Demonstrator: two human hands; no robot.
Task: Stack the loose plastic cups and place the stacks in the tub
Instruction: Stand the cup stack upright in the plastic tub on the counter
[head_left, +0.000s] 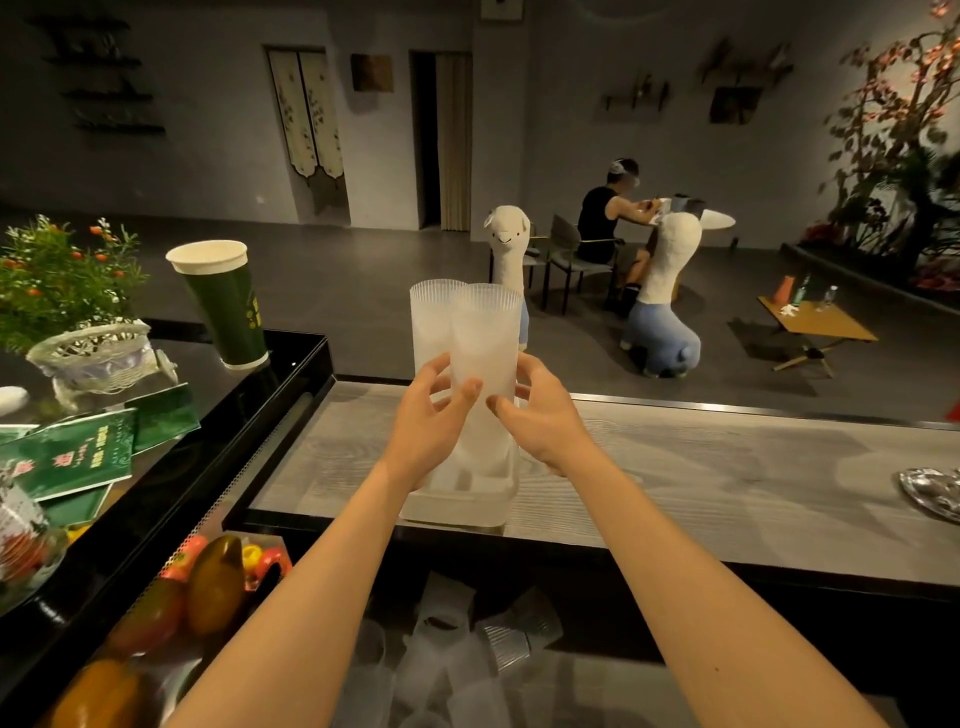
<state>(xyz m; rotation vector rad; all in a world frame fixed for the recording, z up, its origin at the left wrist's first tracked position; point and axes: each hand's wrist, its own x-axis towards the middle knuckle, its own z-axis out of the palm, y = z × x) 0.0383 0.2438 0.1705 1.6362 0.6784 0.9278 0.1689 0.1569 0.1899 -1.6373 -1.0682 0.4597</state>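
Left hand (431, 415) and right hand (540, 415) curl around a tall stack of frosted white plastic cups (485, 353), thumbs on its near side, fingers wrapped behind. It stands upright in a clear rectangular plastic tub (457, 506), just beside a second frosted stack (431, 322) behind and to the left. The tub sits on a grey wood-grain bench (701, 467). Loose frosted cups (452, 649) lie jumbled below, nearer the viewer.

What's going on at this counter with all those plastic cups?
A person is gathering frosted cups into stacks and setting them in a tub. The left hand and right hand are curled round the front stack, which stands upright in the clear tub on the grey counter. A second stack stands just behind it. Loose cups lie jumbled on the lower surface, not yet stacked.
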